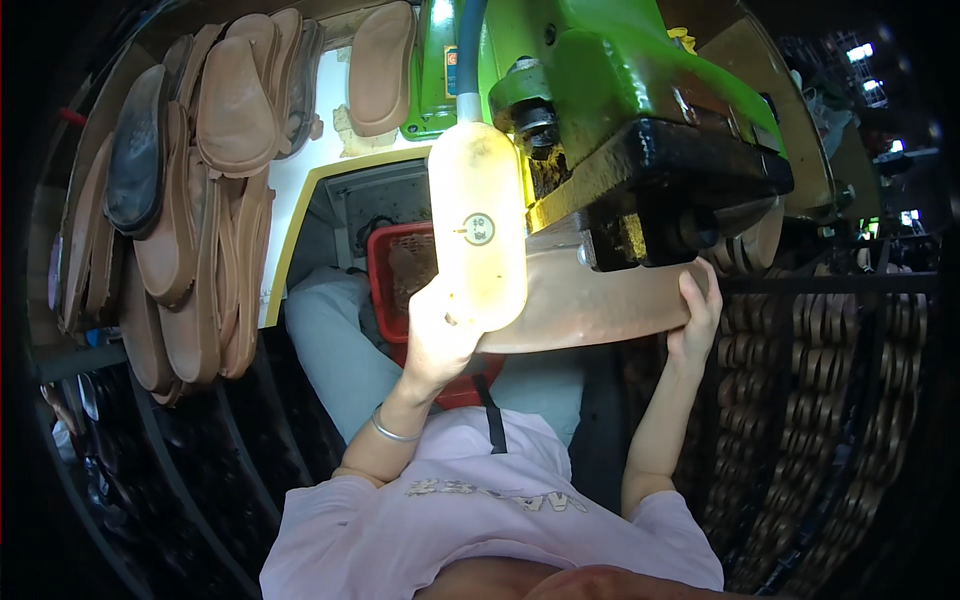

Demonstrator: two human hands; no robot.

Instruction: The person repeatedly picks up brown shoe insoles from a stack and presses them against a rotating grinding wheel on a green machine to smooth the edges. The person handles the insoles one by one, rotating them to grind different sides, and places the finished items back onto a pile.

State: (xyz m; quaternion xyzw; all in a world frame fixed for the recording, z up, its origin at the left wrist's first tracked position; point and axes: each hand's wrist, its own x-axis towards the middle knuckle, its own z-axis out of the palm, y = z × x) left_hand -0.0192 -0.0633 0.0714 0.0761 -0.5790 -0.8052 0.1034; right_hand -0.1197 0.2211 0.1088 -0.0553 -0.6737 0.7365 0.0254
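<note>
Green press (620,80), sole (590,305) lengthwise left-right, both hands gripping

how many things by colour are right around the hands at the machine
Green: 1, the green metal machine
Tan: 1, the flat tan shoe sole held by left hand and right hand
Red: 1, the red plastic basket
Pale yellow: 1, the glowing oblong lamp
Total: 4

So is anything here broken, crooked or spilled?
Nothing stands out. Both hands, left and right, hold a tan sole flat under the green machine. More soles hang stacked on the left, overlapping unevenly. The lamp is grimy.
</note>
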